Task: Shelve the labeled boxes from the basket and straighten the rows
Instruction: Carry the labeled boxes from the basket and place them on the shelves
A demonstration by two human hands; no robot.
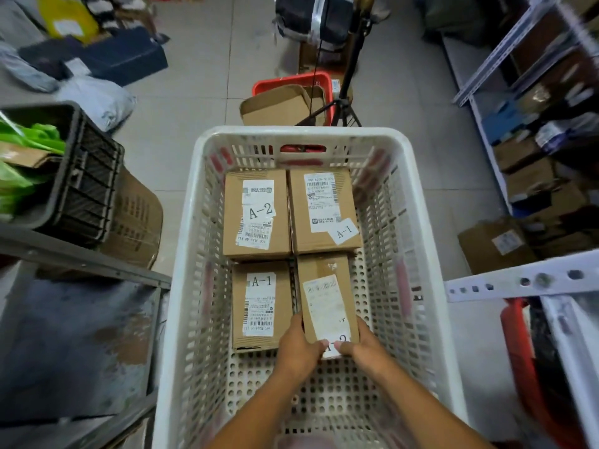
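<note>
A white slotted basket (pixel 418 241) stands on the floor below me with several labelled cardboard boxes in it. At the back lie a box marked A-2 (pixel 256 215) on the left and a box marked A-1 (pixel 324 209) on the right. In front of them, on the left, is another A-1 box (pixel 259 306). The front right box (pixel 327 296), marked A-2 near its close end, is gripped at that end by both hands: my left hand (pixel 299 348) on its left corner, my right hand (pixel 359 346) on its right corner. It looks slightly raised.
White metal shelving (pixel 518 280) full of boxes runs along the right. A grey shelf (pixel 74 345) with a dark crate (pixel 84 186) of green bags is on the left. Beyond the basket stand a red crate (pixel 291 82) with cardboard and a tripod (pixel 340 105).
</note>
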